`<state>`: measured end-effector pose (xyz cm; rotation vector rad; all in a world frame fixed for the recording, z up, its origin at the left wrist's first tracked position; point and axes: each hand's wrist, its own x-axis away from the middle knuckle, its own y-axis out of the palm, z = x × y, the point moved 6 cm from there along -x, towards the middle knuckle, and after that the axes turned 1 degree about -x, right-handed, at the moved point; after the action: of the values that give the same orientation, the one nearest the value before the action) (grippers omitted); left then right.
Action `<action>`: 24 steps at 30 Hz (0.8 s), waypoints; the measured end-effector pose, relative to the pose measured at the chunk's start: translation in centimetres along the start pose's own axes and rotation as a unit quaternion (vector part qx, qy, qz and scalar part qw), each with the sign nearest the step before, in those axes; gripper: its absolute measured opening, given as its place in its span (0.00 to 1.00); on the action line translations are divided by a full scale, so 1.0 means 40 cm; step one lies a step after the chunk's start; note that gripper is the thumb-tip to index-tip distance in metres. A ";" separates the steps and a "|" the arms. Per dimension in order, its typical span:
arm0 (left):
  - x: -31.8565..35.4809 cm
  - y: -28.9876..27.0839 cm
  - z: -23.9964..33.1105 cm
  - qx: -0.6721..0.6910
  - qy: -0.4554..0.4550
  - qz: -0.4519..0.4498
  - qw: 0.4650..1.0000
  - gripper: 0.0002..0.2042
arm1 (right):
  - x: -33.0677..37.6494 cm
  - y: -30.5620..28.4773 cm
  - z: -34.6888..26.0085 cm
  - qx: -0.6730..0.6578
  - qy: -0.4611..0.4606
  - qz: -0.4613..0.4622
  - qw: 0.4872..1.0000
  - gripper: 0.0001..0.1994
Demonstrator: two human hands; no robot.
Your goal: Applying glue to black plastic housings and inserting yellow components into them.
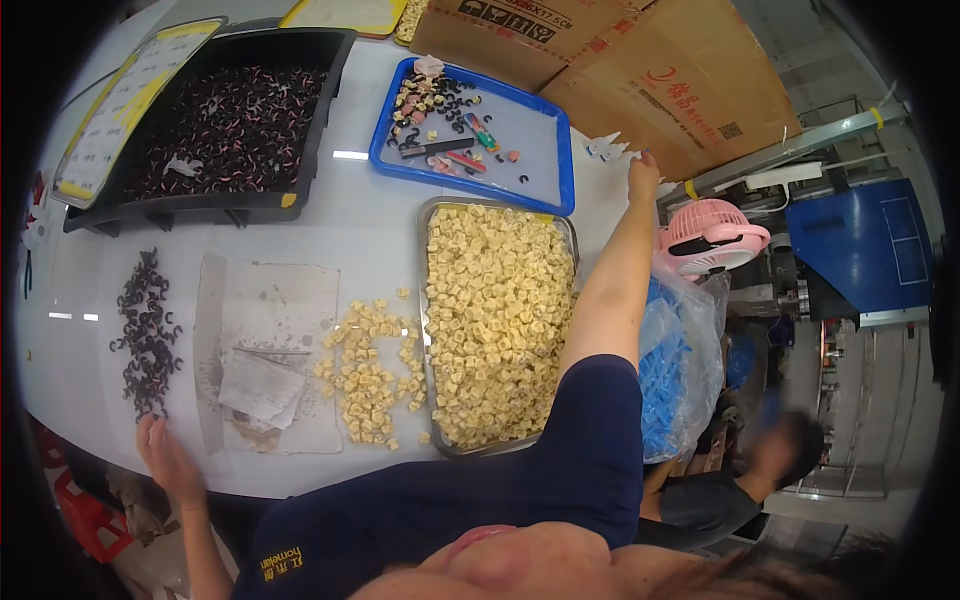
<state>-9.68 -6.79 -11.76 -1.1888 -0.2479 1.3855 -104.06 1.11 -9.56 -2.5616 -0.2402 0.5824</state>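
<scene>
My left hand (172,462) rests at the near end of a loose strip of small black curved pieces (148,335), some with pink on them. Its fingers are apart and reach to the lowest pieces; nothing shows in its grasp. My right arm stretches far across the table. Out there my right hand (643,178) is beside several small white pointed-tip bottles (605,148), next to the cardboard. Its fingers look closed together, and whatever they hold is too small to make out. Between my arms lie cream-yellow cube-like pieces (370,375), spread loose on the table.
A metal tray (428,300) heaped with the same yellow pieces stands by my right arm. Beyond are a blue tray (545,150) and a black bin (335,90) of curved pieces. A stained board (285,290), pink fan (708,235), cardboard box (680,85), blue-filled bag (665,370) and another person (715,505) surround these.
</scene>
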 end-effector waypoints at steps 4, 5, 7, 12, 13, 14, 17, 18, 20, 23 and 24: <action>0.006 0.004 -0.010 -0.021 -0.006 -0.006 1.000 0.14 | -0.004 0.027 0.028 0.107 -0.020 -0.023 0.994 0.22; 0.007 0.005 -0.014 -0.018 -0.015 -0.002 1.000 0.14 | -0.002 0.029 0.033 0.163 -0.029 -0.017 0.986 0.22; 0.010 0.007 -0.016 -0.035 -0.019 -0.009 0.999 0.13 | 0.004 0.040 0.044 0.152 -0.045 -0.022 0.987 0.22; 0.011 0.012 -0.018 -0.044 -0.021 -0.020 0.999 0.12 | -0.015 0.056 0.073 0.134 -0.067 -0.036 0.988 0.22; 0.010 0.013 -0.019 -0.044 -0.024 -0.019 0.999 0.12 | -0.022 0.052 0.079 0.131 -0.063 -0.038 0.989 0.21; 0.010 0.012 -0.020 -0.044 -0.027 -0.019 0.998 0.12 | -0.026 0.046 0.085 0.150 -0.053 -0.034 0.987 0.21; 0.010 0.008 -0.020 -0.029 -0.027 -0.011 0.999 0.12 | -0.022 0.043 0.086 0.088 -0.012 -0.073 0.993 0.21; 0.010 0.010 -0.019 -0.035 -0.024 -0.017 0.999 0.12 | -0.014 0.040 0.071 0.069 -0.033 -0.076 0.994 0.21; 0.010 0.007 -0.019 -0.020 -0.034 0.001 0.999 0.11 | 0.004 0.027 0.050 0.183 -0.037 -0.052 0.981 0.21; 0.011 0.009 -0.014 -0.026 -0.027 -0.001 0.999 0.11 | 0.031 0.023 0.017 0.181 -0.049 -0.003 0.982 0.22; 0.011 0.010 -0.013 -0.027 -0.027 0.001 0.999 0.11 | 0.032 0.025 0.012 0.175 -0.048 -0.003 0.983 0.22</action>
<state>-9.43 -6.79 -12.49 -1.1969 -0.3244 1.4221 -103.08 0.79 -10.91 -2.1958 -0.1622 0.6807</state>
